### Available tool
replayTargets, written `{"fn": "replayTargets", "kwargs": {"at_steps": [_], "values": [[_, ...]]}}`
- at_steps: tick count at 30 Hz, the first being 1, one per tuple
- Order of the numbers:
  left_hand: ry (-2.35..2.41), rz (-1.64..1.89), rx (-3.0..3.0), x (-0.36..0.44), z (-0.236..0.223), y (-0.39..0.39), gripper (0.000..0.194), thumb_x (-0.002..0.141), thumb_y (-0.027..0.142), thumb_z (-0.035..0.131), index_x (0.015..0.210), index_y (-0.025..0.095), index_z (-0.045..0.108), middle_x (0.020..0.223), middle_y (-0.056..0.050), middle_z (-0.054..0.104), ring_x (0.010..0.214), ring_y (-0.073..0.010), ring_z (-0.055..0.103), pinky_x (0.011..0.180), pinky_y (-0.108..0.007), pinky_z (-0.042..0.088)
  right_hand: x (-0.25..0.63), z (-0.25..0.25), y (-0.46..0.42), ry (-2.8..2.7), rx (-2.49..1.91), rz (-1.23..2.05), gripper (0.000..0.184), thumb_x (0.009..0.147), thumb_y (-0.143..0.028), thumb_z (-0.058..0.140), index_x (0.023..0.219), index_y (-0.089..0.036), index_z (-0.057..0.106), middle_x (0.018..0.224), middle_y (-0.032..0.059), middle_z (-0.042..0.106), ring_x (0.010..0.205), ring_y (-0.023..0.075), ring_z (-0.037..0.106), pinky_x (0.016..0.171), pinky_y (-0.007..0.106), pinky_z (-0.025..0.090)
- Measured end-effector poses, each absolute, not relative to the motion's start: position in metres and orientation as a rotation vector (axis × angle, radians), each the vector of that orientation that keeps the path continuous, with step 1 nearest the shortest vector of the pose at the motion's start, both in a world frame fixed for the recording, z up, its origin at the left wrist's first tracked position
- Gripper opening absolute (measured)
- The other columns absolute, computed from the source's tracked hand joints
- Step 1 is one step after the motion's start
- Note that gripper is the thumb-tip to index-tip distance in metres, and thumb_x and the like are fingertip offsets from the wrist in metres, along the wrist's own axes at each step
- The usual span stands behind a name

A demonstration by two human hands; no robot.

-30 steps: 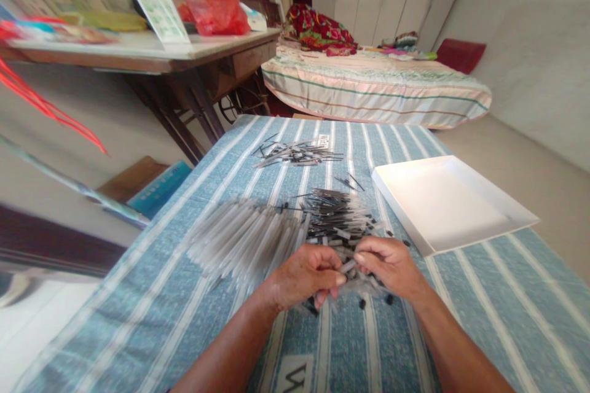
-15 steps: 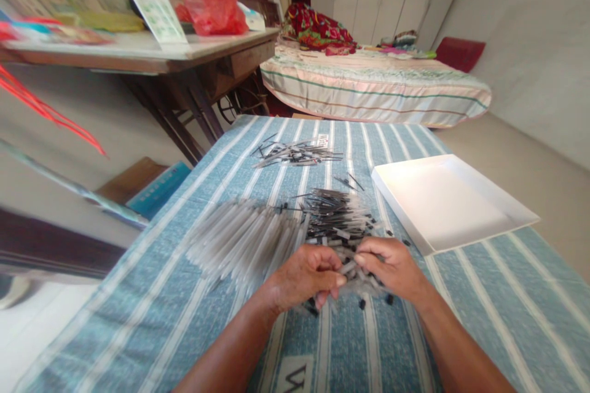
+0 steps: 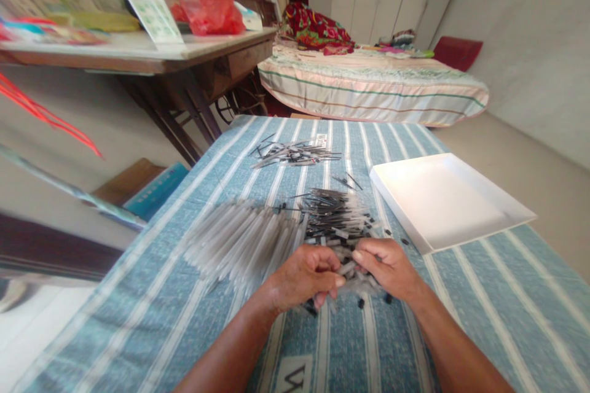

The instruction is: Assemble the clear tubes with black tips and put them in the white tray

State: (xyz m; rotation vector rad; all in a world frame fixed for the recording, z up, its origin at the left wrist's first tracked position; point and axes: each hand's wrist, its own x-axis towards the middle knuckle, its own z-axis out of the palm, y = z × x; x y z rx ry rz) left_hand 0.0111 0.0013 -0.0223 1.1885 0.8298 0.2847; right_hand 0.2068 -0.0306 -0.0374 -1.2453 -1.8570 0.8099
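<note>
Two bare hands in the head view, low over a table (image 3: 152,301) spread with blue, white-striped cloth; forearms rise from the bottom edge and angle inward, wrists well apart, fingertips almost meeting. Left hand (image 3: 306,273) turned with its back up, thumb pointing right, lower fingers curled beneath. Right hand (image 3: 387,264) comes in from the other side, knuckles up, thumb and forefinger pointing left. Edges: a fan of clear tubes (image 3: 244,242) lies just beside the left hand, crowding that side; a dense heap of dark thin rods (image 3: 329,209) stands right beyond the fingers. White tray (image 3: 461,202) sits farther right, its near corner short of the right wrist. Striped cloth runs between right forearm and tray, and between both forearms: most room is there and toward the near side. Table's left edge well off; far edge faces a bed (image 3: 369,95). A second, looser pile of rods (image 3: 295,152) lies near that far edge. Grip: thumb and forefinger of each hand closed, pinching a small pale piece (image 3: 346,268) between them, over scattered short pieces and black caps (image 3: 361,303); its exact shape too blurred to tell.
</note>
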Motion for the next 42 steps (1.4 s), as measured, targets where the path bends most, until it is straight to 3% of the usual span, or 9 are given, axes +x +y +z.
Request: {"fn": "replayTargets", "kwargs": {"at_steps": [2, 7, 14, 20, 24, 29, 35, 39, 42], "values": [[0.827, 0.279, 1.191, 0.011, -0.023, 0.001, 0.02, 0.067, 0.028, 0.066, 0.074, 0.014, 0.053, 0.052, 0.005, 0.058, 0.034, -0.0039, 0.046, 0.036, -0.015, 0.034, 0.207, -0.038, -0.031, -1.846, -1.238, 0.792, 0.042, 0.088, -0.039, 0.041, 0.053, -0.017, 0.049, 0.05, -0.0023, 0.047, 0.049, 0.0102, 0.045, 0.05, 0.022, 0.033], [0.842, 0.293, 1.208, 0.012, -0.021, 0.001, 0.019, 0.067, 0.028, 0.065, 0.074, 0.014, 0.054, 0.052, 0.005, 0.059, 0.035, -0.0042, 0.046, 0.036, -0.015, 0.034, 0.21, -0.034, -0.031, -1.805, -1.206, 0.815, 0.022, 0.081, -0.038, 0.054, 0.074, -0.017, 0.059, 0.065, 0.0007, 0.058, 0.062, 0.0136, 0.054, 0.06, 0.023, 0.04], [0.852, 0.28, 1.232, 0.012, -0.02, 0.0, 0.02, 0.066, 0.028, 0.066, 0.071, 0.014, 0.053, 0.052, 0.005, 0.058, 0.035, -0.004, 0.045, 0.037, -0.015, 0.033, 0.205, -0.039, -0.03, -1.895, -1.263, 0.733, 0.044, 0.087, -0.037, 0.044, 0.049, -0.017, 0.047, 0.046, -0.0038, 0.042, 0.046, 0.0085, 0.04, 0.049, 0.021, 0.031], [0.879, 0.302, 1.252, 0.012, -0.021, 0.0, 0.018, 0.067, 0.028, 0.064, 0.073, 0.014, 0.053, 0.052, 0.005, 0.057, 0.036, -0.0043, 0.044, 0.037, -0.015, 0.032, 0.21, -0.035, -0.03, -1.823, -1.234, 0.769, 0.024, 0.081, -0.039, 0.055, 0.071, -0.017, 0.059, 0.063, 0.0002, 0.057, 0.06, 0.0129, 0.052, 0.058, 0.022, 0.039], [0.88, 0.306, 1.314, 0.012, -0.024, 0.0, 0.017, 0.068, 0.028, 0.062, 0.072, 0.015, 0.052, 0.052, 0.005, 0.055, 0.037, -0.0044, 0.041, 0.038, -0.016, 0.03, 0.208, -0.036, -0.031, -1.878, -1.246, 0.773, 0.032, 0.085, -0.036, 0.048, 0.059, -0.017, 0.054, 0.054, -0.0021, 0.051, 0.053, 0.0105, 0.048, 0.054, 0.021, 0.036], [0.972, 0.429, 1.622, 0.016, -0.021, -0.003, 0.014, 0.071, 0.022, 0.06, 0.063, 0.015, 0.052, 0.049, 0.007, 0.041, 0.045, -0.0053, 0.034, 0.043, -0.018, 0.026, 0.205, -0.036, -0.031, -1.841, -1.33, 0.786, 0.042, 0.087, -0.036, 0.045, 0.049, -0.017, 0.044, 0.046, -0.0051, 0.039, 0.045, 0.0076, 0.039, 0.048, 0.02, 0.03], [0.985, 0.515, 2.177, 0.018, -0.019, -0.006, 0.015, 0.078, 0.021, 0.054, 0.065, 0.015, 0.054, 0.062, 0.002, 0.052, 0.062, -0.0105, 0.047, 0.059, -0.021, 0.032, 0.204, -0.035, -0.031, -1.718, -1.379, 0.894, 0.043, 0.085, -0.036, 0.046, 0.047, -0.018, 0.04, 0.043, -0.006, 0.036, 0.043, 0.007, 0.037, 0.046, 0.019, 0.029], [0.983, 0.485, 2.193, 0.018, -0.014, -0.009, 0.011, 0.08, 0.026, 0.054, 0.075, 0.016, 0.056, 0.066, 0.001, 0.054, 0.062, -0.0112, 0.049, 0.058, -0.021, 0.032, 0.205, -0.036, -0.031, -1.622, -1.373, 0.929, 0.042, 0.086, -0.036, 0.047, 0.048, -0.018, 0.043, 0.042, -0.0056, 0.042, 0.042, 0.0072, 0.039, 0.046, 0.019, 0.032], [0.896, 0.466, 2.164, 0.017, -0.009, -0.01, 0.015, 0.086, 0.023, 0.044, 0.077, 0.016, 0.054, 0.071, 0.0, 0.056, 0.066, -0.0114, 0.051, 0.06, -0.021, 0.033, 0.206, -0.037, -0.031, -1.587, -1.371, 0.912, 0.042, 0.086, -0.036, 0.047, 0.048, -0.017, 0.045, 0.041, -0.0056, 0.044, 0.041, 0.007, 0.04, 0.045, 0.018, 0.032]]}}
